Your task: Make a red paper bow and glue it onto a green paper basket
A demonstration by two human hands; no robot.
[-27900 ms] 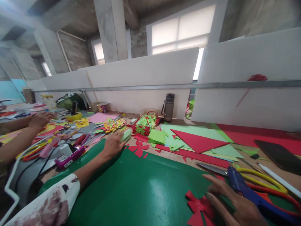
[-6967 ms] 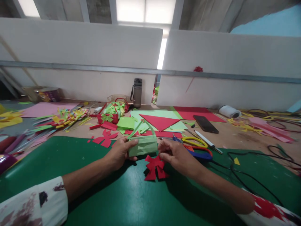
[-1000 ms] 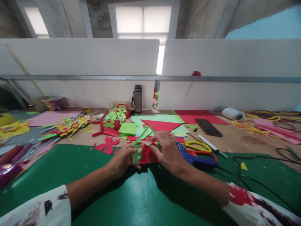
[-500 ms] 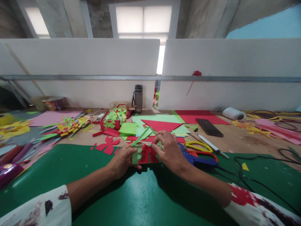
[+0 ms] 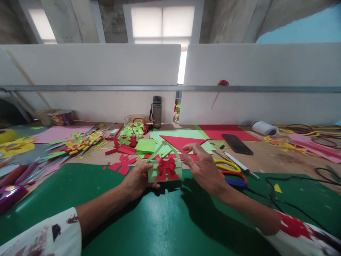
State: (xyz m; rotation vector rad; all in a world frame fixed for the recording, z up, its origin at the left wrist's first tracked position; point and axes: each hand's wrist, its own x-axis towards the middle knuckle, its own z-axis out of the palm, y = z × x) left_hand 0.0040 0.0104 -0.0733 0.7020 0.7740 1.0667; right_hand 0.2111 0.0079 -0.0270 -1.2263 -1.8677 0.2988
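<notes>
A small light-green paper basket [image 5: 152, 175] with a thin paper handle [image 5: 157, 150] is gripped at its left side by my left hand [image 5: 138, 177]. On its front sits a red paper bow [image 5: 167, 169]. Just right of the basket, my right hand [image 5: 203, 167] hovers with fingers curved and apart, holding nothing and not touching the basket. Behind that hand, the blue glue gun [image 5: 236, 182] is partly hidden. Scissors with a yellow handle [image 5: 227, 165] lie beside it. A red paper bow cutout [image 5: 123, 165] lies left of the basket.
Under my hands lies a green mat [image 5: 149, 227]. Farther back are red and green paper sheets [image 5: 226, 132], a phone [image 5: 237, 144], a white pen [image 5: 239, 164] and a grey bottle [image 5: 157, 112]. Finished paper baskets [image 5: 128, 137] sit left of centre. A black cable [image 5: 282, 202] crosses the right side.
My right hand has let go of the bow and moved right, away from the basket. The bow and handle now show fully. My left hand keeps its grip.
</notes>
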